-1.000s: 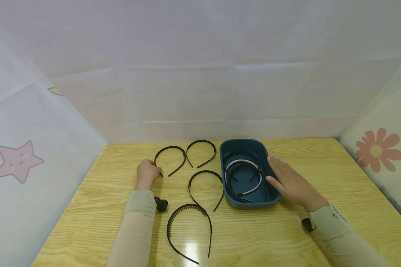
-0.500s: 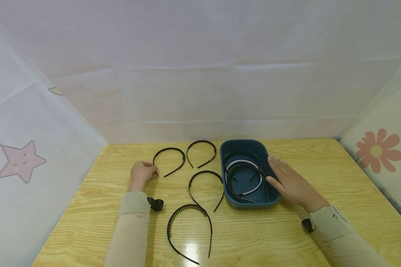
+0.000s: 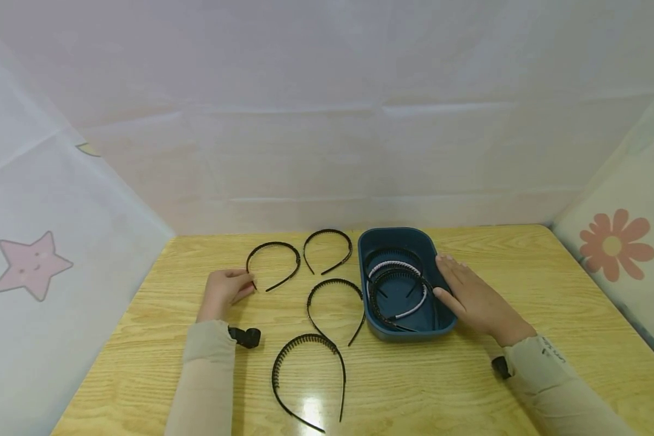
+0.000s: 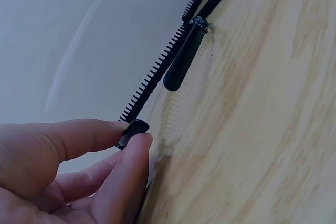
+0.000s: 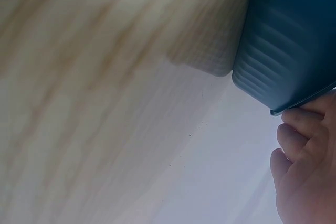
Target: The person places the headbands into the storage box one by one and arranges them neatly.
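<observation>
My left hand [image 3: 224, 292] pinches one end of a black toothed headband [image 3: 275, 244] between thumb and finger at the table's back left. In the left wrist view, the pinched black end [image 4: 135, 128] shows between the fingertips, with a row of teeth beyond. A dark blue plastic bin [image 3: 409, 337] stands right of centre. Several headbands lie in it, black ones and a white-wrapped one [image 3: 416, 310]. Against the bin's right rim rests my right hand [image 3: 476, 303], its fingers straight. The right wrist view shows those fingers along the bin's edge [image 5: 294, 106].
Three more black headbands lie on the wooden table [image 3: 469, 387]: one at the back [image 3: 329, 231], one beside the bin [image 3: 335, 280] and one near the front [image 3: 307, 336]. Pale cloth [image 3: 305, 151] hangs behind the table and at both sides.
My left hand has drawn the pinched headband slightly left and toward me, away from the back headband it was touching. The right hand and the bin have stayed put.
</observation>
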`<action>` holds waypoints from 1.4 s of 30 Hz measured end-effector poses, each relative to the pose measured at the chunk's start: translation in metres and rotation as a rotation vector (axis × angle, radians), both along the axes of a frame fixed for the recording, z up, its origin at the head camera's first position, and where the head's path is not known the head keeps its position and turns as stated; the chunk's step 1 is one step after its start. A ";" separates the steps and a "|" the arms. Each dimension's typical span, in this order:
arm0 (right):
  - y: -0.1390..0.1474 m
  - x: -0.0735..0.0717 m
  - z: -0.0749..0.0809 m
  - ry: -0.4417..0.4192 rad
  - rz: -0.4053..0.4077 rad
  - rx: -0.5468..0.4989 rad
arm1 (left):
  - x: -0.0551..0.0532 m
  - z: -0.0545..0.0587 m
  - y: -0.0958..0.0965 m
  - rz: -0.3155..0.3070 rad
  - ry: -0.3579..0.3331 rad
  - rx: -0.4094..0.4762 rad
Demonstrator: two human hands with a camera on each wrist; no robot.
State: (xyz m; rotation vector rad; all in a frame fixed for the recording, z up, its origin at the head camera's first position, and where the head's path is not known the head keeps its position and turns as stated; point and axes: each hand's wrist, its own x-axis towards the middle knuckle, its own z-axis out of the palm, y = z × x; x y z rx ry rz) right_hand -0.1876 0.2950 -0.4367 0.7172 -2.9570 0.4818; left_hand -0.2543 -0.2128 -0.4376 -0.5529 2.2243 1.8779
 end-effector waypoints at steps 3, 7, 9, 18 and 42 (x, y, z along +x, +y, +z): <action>0.000 0.000 0.000 -0.011 -0.004 0.006 | 0.001 -0.001 0.000 -0.006 -0.001 0.035; 0.000 0.000 0.000 -0.021 -0.007 0.005 | 0.001 -0.002 0.004 -0.011 0.015 0.103; 0.000 0.000 0.000 -0.022 -0.006 0.004 | 0.002 0.000 0.007 -0.015 0.030 0.142; 0.000 -0.001 0.001 -0.021 -0.004 0.007 | 0.006 0.011 0.027 -0.070 0.091 0.243; -0.001 0.000 0.005 -0.040 -0.006 0.009 | 0.016 0.038 0.095 -0.118 0.205 0.304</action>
